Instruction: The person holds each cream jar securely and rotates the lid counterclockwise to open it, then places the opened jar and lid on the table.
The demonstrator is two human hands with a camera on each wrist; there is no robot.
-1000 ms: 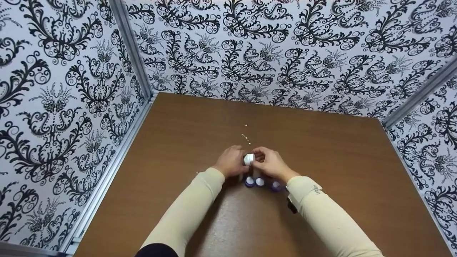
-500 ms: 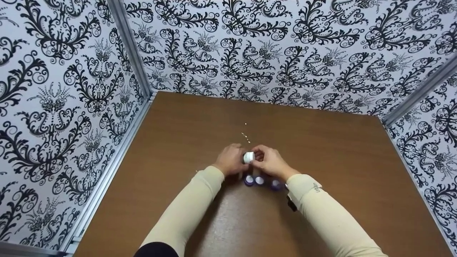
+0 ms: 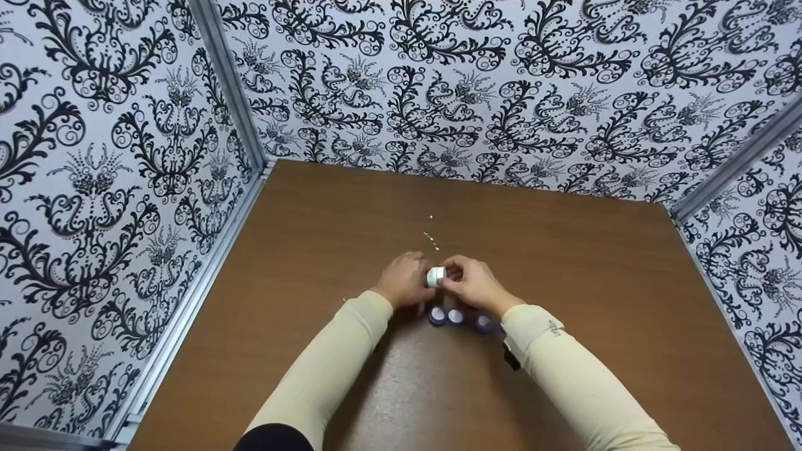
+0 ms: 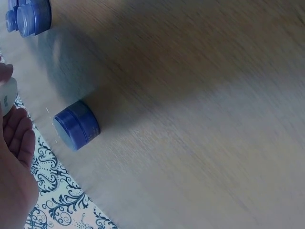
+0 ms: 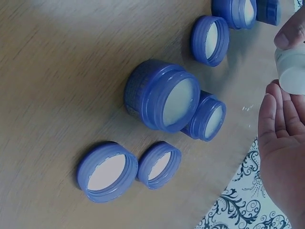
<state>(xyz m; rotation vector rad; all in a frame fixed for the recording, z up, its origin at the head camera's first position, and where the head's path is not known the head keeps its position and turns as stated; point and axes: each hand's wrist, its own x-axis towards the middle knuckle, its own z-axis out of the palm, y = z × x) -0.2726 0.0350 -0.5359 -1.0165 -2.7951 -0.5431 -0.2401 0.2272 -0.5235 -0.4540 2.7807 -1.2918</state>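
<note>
A small white jar (image 3: 435, 276) is held above the table between both hands. My left hand (image 3: 404, 280) grips its left end, with the fingers partly hidden. The thumb and fingers of my right hand (image 3: 474, 285) pinch its right end. In the right wrist view, the rounded whitish end of the white jar (image 5: 291, 71) shows under a thumb. Nearer the body than the hands are blue jars and lids, among them a large blue jar (image 5: 162, 95) and a smaller blue jar (image 5: 208, 117) beside it, both uncapped.
Two blue lids with white liners (image 5: 107, 171) (image 5: 161, 164) lie near the jars; another blue lid (image 5: 210, 40) lies farther up. A blue jar (image 4: 77, 125) stands apart in the left wrist view. Small white bits (image 3: 432, 240) lie on the brown table (image 3: 326, 219). Patterned walls (image 3: 438, 94) enclose it.
Both hands stay almost in place around the white jar. The right fingers shift slightly at its end, and the jar's visible side turns a little. The blue jars and lids have not moved.
</note>
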